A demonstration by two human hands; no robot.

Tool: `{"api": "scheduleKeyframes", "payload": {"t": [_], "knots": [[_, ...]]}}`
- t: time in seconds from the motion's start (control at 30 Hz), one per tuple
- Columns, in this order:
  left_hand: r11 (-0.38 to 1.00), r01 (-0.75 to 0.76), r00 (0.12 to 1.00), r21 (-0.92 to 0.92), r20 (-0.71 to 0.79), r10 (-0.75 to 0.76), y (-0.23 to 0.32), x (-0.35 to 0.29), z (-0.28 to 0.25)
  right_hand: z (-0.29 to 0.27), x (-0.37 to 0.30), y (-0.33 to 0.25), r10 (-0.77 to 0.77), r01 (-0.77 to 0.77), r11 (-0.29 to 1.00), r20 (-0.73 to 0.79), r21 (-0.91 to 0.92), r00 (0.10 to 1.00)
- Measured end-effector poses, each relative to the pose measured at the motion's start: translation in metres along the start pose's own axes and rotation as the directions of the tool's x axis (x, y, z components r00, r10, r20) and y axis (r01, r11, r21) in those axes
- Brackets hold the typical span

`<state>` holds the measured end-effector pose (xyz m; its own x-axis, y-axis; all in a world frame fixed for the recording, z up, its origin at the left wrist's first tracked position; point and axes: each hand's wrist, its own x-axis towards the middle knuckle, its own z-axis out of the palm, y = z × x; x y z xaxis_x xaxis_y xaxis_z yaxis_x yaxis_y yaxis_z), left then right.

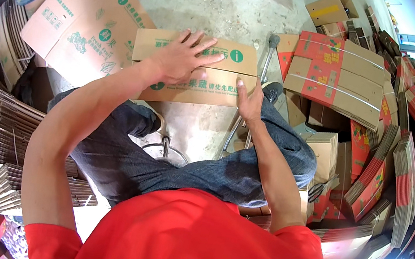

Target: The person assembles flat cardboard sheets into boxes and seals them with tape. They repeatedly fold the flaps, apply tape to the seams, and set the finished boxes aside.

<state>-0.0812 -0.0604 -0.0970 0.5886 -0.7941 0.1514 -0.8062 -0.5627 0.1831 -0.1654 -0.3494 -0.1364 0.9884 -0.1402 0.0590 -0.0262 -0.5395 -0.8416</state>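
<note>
A brown cardboard box [212, 98] with green printing lies between my hands above my knees, its two top panels meeting along a seam. Across that seam my left hand [177, 59] rests open and flat, fingers spread over the upper panel. My right hand [249, 102] grips the box's right edge, thumb on the top panel and the other fingers mostly hidden along the side. Just left of the box leans a larger flattened carton [87, 20] with similar green printing, partly behind it.
Strapped red-and-brown flattened cartons [336, 76] are piled at the right, with many more bundles beyond. Another stack of folded cardboard [5, 139] stands at the left. A metal stool ring [166, 147] shows between my legs, and a metal leg [270, 58] rises beside my right foot.
</note>
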Motion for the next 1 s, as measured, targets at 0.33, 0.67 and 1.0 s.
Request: {"api": "scheduleKeyframes", "payload": {"t": [0.33,0.67,1.0], "knots": [[0.998,0.062,0.998,0.027,-0.001,-0.062,0.012,0.002,0.006,-0.002,0.015,0.016,0.403,-0.457,0.828,0.222,0.324,0.888],[0.997,-0.067,0.992,-0.041,-0.111,0.062,0.012,0.044,0.019,-0.046,0.025,0.009,0.44,-0.579,0.692,0.384,0.432,0.812],[0.95,-0.07,0.659,-0.305,-0.728,-0.186,0.134,-0.038,-0.132,-0.064,0.054,0.052,0.354,-0.553,0.746,0.483,0.37,0.801]]}}
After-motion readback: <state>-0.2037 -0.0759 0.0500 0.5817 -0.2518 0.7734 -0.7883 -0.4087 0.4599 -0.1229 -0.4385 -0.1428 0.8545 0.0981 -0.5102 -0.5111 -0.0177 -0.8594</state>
